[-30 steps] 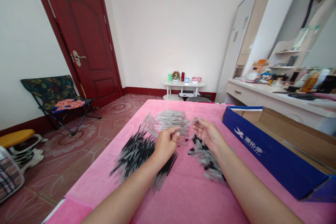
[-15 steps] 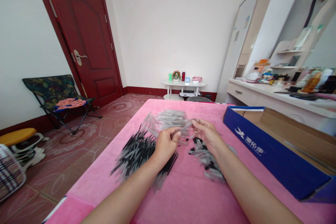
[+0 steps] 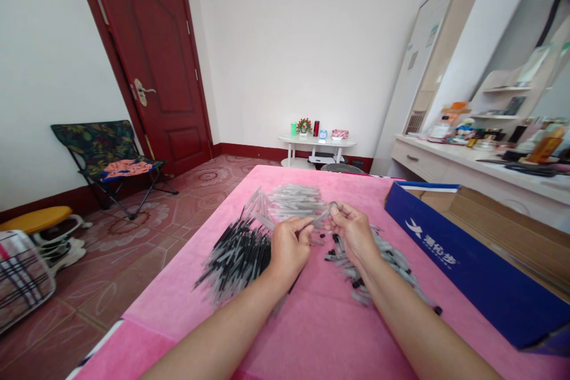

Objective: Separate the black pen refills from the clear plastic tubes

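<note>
Over the pink-covered table, my left hand [image 3: 291,244] and my right hand [image 3: 351,230] pinch opposite ends of a slim translucent grey tube [image 3: 319,219], which looks like a pen barrel. Fingers hide both of its ends. Beyond my hands lies a heap of similar pale tubes [image 3: 294,200]. Beside and partly under my left forearm spreads a pile of thin black-and-grey sticks [image 3: 236,261], like pen refills. A third pile, short grey pieces with black ends [image 3: 396,256] like pen caps, lies under my right forearm and is partly covered by it.
An open blue cardboard box [image 3: 463,261] stands along the table's right side. The pink cloth [image 3: 329,332] covers the tabletop. Farther off are a white low table [image 3: 317,141], a folding chair [image 3: 111,154], a red door [image 3: 160,59] and a dresser [image 3: 427,160] with bottles.
The view has turned slightly left, so the scene sits farther right. Both hands keep hold of the tube. More of the capped pile shows beside my right forearm.
</note>
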Demonstrator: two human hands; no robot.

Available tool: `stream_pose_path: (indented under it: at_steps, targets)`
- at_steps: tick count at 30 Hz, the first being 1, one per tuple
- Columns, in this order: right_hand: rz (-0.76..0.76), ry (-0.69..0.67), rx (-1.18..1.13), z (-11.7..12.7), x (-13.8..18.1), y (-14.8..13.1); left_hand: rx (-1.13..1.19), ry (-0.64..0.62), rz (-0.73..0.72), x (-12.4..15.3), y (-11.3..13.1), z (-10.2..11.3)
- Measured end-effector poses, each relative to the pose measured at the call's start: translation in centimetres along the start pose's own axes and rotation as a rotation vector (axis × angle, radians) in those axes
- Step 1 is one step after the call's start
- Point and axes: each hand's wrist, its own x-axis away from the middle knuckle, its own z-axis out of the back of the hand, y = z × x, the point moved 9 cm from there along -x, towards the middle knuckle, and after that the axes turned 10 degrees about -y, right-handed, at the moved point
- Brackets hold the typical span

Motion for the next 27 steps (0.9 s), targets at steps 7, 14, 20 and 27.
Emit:
stream_pose_path:
  at_steps: [7,14,20,27]
  targets:
    - [-0.048,-0.02,-0.037,-0.8,0.3,0.2,0.152,0.043,0.017,0.3,-0.1,-0.3]
    - [0.006,-0.017,0.275,-1.4,0.3,-1.1,0.331,-0.018,0.067,0.3,0.1,-1.5]
    - [0.084,-0.031,0.431,-0.9,1.0,-6.0,0.326,-0.084,0.05,1.9,1.9,-2.6]
    - [0.26,0.466,0.882,16.0,0.9,-21.8,0.313,-0.343,0.079,4.3,2.4,-6.9]
